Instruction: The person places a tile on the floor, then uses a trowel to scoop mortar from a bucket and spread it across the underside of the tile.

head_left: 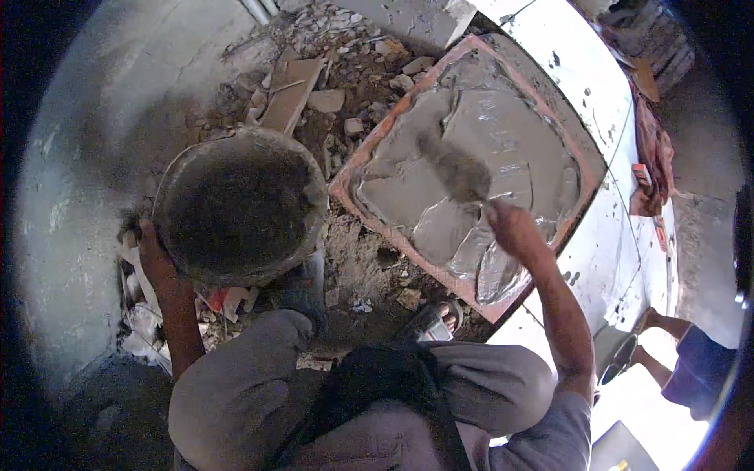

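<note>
My right hand [515, 232] is closed around the handle of a trowel [457, 169], whose blade is blurred over wet grey mortar [542, 149]. The mortar is spread thickly over a square reddish tile [410, 250], leaving a bare border along its edges. To the left, my left hand [159, 265] grips the side of a round bucket [317, 192], which is tilted toward me. The bucket's inside is dark and coated; how much mortar it holds cannot be made out.
Broken rubble [353, 125] and a loose board [294, 96] lie beyond the bucket. White floor tiles [581, 71] run along the right, with a reddish cloth [653, 149] on them. Another person's arm [667, 323] shows at lower right near a container [616, 353]. A grey wall [86, 180] stands left.
</note>
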`<move>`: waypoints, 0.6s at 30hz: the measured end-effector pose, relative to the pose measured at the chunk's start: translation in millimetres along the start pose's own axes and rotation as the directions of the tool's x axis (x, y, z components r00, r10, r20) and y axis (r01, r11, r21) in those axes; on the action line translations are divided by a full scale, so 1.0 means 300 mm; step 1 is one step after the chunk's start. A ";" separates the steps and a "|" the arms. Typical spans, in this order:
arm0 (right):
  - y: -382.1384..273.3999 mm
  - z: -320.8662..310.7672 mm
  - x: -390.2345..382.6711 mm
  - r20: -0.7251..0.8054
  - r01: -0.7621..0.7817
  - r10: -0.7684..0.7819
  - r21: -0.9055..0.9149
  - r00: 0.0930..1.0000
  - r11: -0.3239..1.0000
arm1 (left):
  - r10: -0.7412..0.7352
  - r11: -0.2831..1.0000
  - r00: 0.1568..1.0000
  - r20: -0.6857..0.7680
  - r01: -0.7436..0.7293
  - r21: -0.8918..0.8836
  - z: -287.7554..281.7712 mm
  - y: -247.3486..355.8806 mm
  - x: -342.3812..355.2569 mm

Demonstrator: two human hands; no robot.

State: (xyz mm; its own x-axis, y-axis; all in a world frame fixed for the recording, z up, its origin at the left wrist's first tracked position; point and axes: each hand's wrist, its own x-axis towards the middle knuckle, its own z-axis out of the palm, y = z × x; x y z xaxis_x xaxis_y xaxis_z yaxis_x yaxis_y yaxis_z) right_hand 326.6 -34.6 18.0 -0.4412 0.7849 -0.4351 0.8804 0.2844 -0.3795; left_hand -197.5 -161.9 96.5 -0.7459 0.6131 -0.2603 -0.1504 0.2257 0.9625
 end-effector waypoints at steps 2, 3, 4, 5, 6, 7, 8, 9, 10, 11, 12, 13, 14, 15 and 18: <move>0.051 -0.041 0.007 -0.099 -0.172 0.165 -0.070 0.981 0.983 | 0.020 1.000 1.000 -0.010 -0.020 0.018 0.016 -0.024 0.005; 0.049 -0.039 -0.008 -0.102 -0.179 0.172 -0.070 0.980 0.981 | 0.044 0.998 0.999 -0.029 -0.043 0.041 0.020 -0.031 0.002; 0.015 -0.042 -0.033 -0.096 -0.164 0.160 -0.039 0.982 0.986 | 0.076 0.995 0.996 -0.046 -0.073 0.070 0.026 -0.025 -0.002; -0.009 -0.040 -0.071 -0.096 -0.158 0.156 -0.011 0.983 0.987 | 0.106 0.991 0.993 -0.053 -0.100 0.092 0.034 -0.026 0.003; 0.015 0.034 -0.107 -0.098 -0.050 0.051 0.012 0.994 0.999 | 0.136 0.985 0.989 -0.058 -0.128 0.114 0.043 -0.026 0.007; -0.042 0.038 -0.136 0.038 -0.096 0.097 -0.030 0.995 0.995 | 0.138 0.986 0.990 -0.031 -0.134 0.104 0.052 -0.037 0.016; -0.106 0.039 -0.148 0.144 -0.097 0.105 -0.061 0.984 0.993 | 0.078 0.996 0.996 -0.044 -0.076 0.038 0.039 -0.030 0.008; -0.142 0.036 -0.154 0.252 -0.087 0.108 -0.093 0.962 0.992 | 0.015 1.000 0.998 -0.060 -0.017 -0.026 0.019 -0.021 -0.004; -0.129 0.033 -0.155 0.243 -0.095 0.114 -0.089 0.963 0.991 | 0.062 0.997 0.996 -0.060 -0.059 0.058 -0.007 -0.024 0.001; -0.098 0.035 -0.152 0.177 -0.078 0.090 -0.071 0.980 0.994 | 0.106 0.985 0.993 -0.052 -0.098 0.140 -0.022 -0.032 0.013; -0.057 0.041 -0.142 0.110 -0.059 0.065 -0.055 0.992 0.997 | 0.263 0.881 0.963 0.060 -0.265 0.393 -0.053 -0.046 0.037; 0.029 0.068 -0.116 0.012 -0.084 0.085 -0.089 0.996 0.993 | 0.322 0.793 0.935 0.147 -0.352 0.497 -0.039 -0.054 0.046; 0.083 0.036 -0.087 -0.056 -0.118 0.115 -0.070 0.992 0.991 | 0.381 0.681 0.896 0.226 -0.438 0.588 -0.036 -0.052 0.050; 0.120 0.008 -0.064 -0.125 -0.155 0.147 -0.052 0.981 0.987 | 0.285 0.882 0.956 0.063 -0.288 0.373 -0.002 -0.052 0.035; 0.138 -0.034 -0.016 -0.233 -0.298 0.283 -0.031 0.930 0.954 | 0.174 0.970 0.985 -0.020 -0.168 0.177 0.015 -0.038 0.022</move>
State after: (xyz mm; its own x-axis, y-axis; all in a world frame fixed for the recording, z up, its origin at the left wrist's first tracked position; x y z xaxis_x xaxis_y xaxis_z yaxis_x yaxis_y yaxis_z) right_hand 367.1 -21.0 12.7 -0.1211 0.9391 -0.3216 0.9767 0.0549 -0.2074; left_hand -197.9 -157.2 83.3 -0.7733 0.6279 -0.0876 0.0940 0.2501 0.9636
